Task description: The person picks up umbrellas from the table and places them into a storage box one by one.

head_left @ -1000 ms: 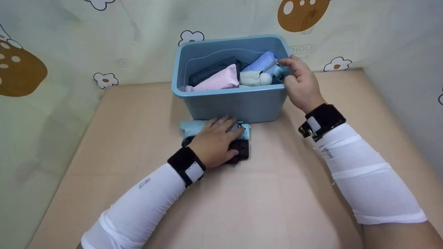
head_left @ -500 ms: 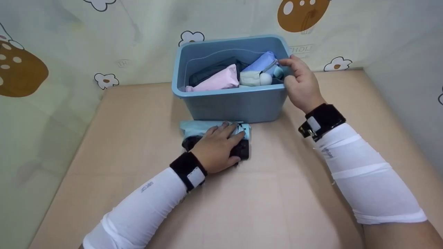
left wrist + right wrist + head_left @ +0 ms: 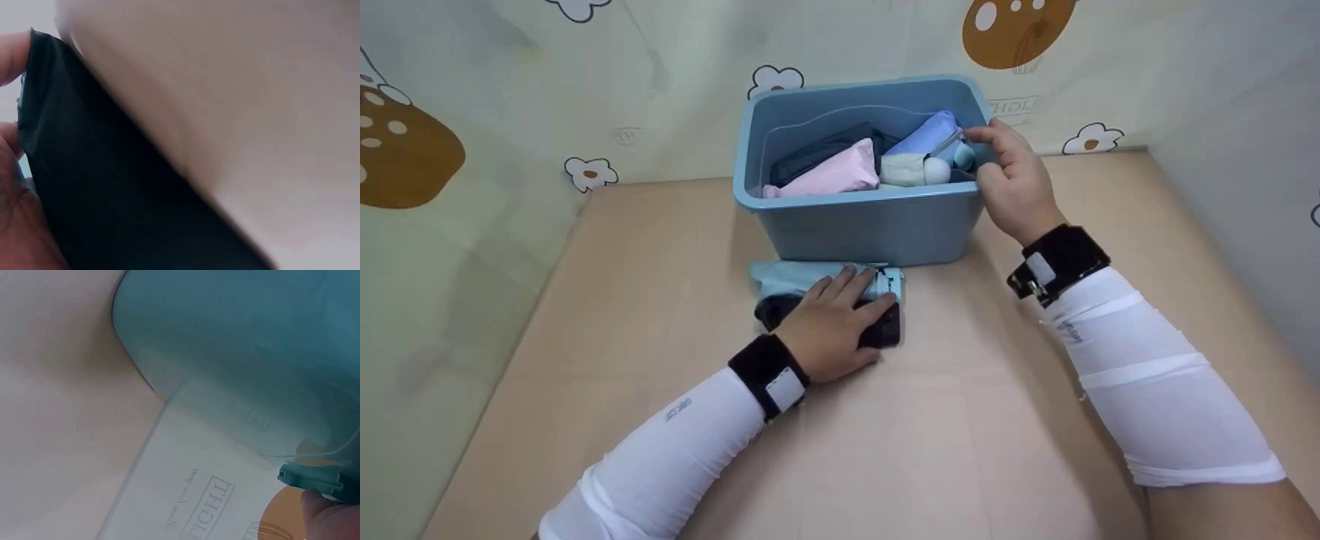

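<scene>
A light blue folded umbrella (image 3: 780,277) and a black folded umbrella (image 3: 774,309) lie side by side on the table, right against the bin's front. My left hand (image 3: 832,330) rests across both with its fingers spread, the thumb on the near side of the black one. Dark fabric of the black umbrella (image 3: 112,169) fills much of the left wrist view, fingers at its left edge. With curled fingers and thumb, my right hand (image 3: 1018,184) grips the right rim of the blue plastic bin (image 3: 870,229); the right wrist view shows the bin's side wall (image 3: 242,337).
Inside the bin lie a pink bundle (image 3: 832,171), a dark one (image 3: 817,156), a blue one (image 3: 922,135) and a pale green one with a round white end (image 3: 911,171). A patterned wall covering (image 3: 660,97) rises behind the table (image 3: 930,450).
My left hand has slid slightly toward the near edge over the two umbrellas, its thumb now lower. The right hand and the bin have stayed put.
</scene>
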